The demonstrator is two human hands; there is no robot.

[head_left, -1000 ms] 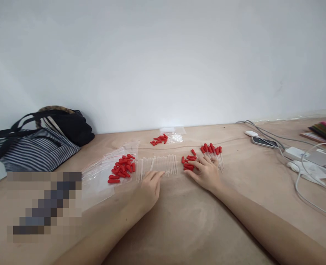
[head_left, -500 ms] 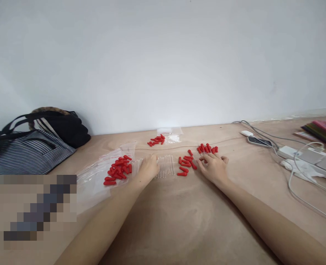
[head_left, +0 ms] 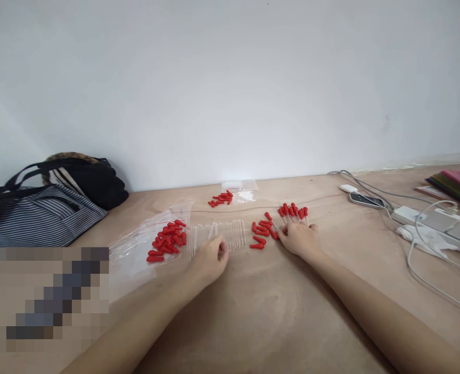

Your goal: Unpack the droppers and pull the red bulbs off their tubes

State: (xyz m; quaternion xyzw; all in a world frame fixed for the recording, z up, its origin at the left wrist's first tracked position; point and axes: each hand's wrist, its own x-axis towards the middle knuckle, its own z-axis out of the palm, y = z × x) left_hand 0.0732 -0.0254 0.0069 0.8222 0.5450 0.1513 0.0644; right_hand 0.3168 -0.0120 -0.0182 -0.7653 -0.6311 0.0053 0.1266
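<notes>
My left hand is closed, its fingers curled at the near edge of a row of clear thin tubes; whatever it pinches is hidden. One tube by its knuckles leans differently from the others. My right hand rests spread on the table, its fingers over the near ends of several droppers with red bulbs and clear stems. Loose red rubber bulbs lie between the hands, one with a clear stem reaching toward my right thumb. A larger heap of red bulbs lies left of the tubes.
Clear plastic bags spread under the left heap. Farther back are more red bulbs and a small bag. A striped bag stands left; a power strip, cables, a dark device and coloured sheets lie right.
My left hand has drawn back toward me, uncovering more of the tube row. My right hand has also slid slightly nearer, showing more of the droppers' stems.
</notes>
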